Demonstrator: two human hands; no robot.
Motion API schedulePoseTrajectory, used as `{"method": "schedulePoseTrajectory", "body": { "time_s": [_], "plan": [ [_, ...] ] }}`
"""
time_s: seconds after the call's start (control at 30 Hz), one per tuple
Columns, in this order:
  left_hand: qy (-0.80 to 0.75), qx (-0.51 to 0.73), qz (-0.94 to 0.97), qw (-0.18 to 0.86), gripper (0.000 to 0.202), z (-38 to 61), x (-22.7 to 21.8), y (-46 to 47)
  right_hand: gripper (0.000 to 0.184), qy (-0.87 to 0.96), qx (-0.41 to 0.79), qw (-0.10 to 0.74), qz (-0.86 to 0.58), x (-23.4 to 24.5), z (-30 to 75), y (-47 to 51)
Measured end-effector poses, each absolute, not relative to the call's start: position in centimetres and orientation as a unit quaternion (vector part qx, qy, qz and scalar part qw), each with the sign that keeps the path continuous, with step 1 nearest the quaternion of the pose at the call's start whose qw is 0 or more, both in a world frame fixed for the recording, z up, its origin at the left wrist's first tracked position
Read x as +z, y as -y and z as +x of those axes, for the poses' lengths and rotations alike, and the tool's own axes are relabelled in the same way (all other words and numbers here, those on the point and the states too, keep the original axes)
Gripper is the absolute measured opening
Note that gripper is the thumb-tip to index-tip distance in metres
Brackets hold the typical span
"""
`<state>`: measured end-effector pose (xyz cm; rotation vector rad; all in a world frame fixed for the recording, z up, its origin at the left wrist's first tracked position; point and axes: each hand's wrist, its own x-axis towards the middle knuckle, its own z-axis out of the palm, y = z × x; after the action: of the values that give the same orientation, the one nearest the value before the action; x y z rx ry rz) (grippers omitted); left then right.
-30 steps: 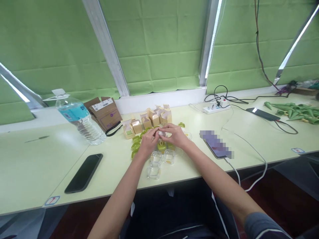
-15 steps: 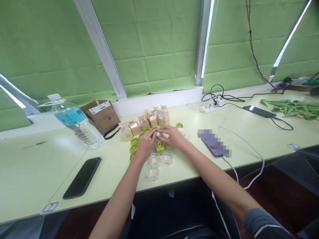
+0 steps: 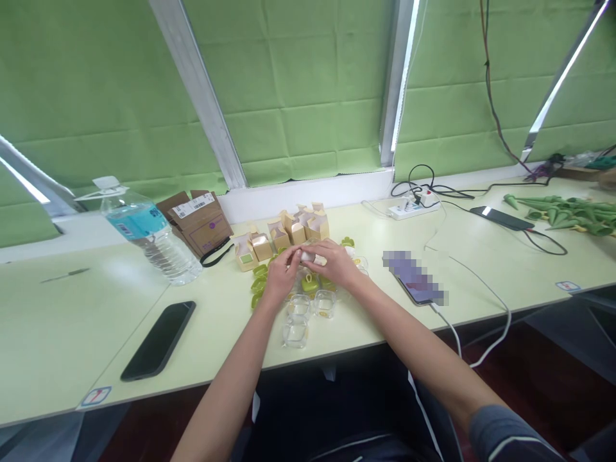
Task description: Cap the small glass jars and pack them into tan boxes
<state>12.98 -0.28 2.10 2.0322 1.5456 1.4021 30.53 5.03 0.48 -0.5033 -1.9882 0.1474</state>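
Note:
Between the fingertips of my left hand (image 3: 283, 273) and my right hand (image 3: 335, 262) is a small white piece (image 3: 307, 256); its kind is too small to make out. Both hands are closed on it, just above the table. Under and around them lie green flower-shaped pieces (image 3: 260, 284), partly hidden by my fingers. A green lidded piece with a small loop (image 3: 309, 280) sits right below my hands. Nearer to me stand several clear square plastic containers (image 3: 295, 333).
Small open cardboard boxes (image 3: 294, 227) stand behind my hands. A large water bottle (image 3: 149, 231), a brown carton (image 3: 199, 224) and a black phone (image 3: 158, 340) are to the left. On the right are a charging phone (image 3: 414, 279), a power strip (image 3: 414, 204) and green cone-shaped pieces (image 3: 568, 212).
My fingers have shifted slightly around the white piece, and more of it shows between them. The camera view has moved a little; the things on the table stay put.

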Motion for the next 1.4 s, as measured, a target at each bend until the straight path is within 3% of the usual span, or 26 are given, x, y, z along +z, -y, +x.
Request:
{"method": "schedulePoseTrajectory", "body": {
  "time_s": [0.6,1.1,1.4],
  "plan": [
    [-0.528,0.431,0.731,0.030,0.034,13.3,1.6,0.1,0.025,0.801,0.051,0.558,-0.211,0.3,30.4,-5.2],
    [-0.517,0.473,0.702,0.126,0.024,13.5,2.7,1.2,0.026,0.803,0.039,0.549,-0.229,0.9,30.4,-4.4],
    [-0.520,0.438,0.731,0.058,0.025,13.2,2.1,0.7,0.029,0.810,0.035,0.539,-0.227,1.0,30.5,-4.5]
  ]
}}
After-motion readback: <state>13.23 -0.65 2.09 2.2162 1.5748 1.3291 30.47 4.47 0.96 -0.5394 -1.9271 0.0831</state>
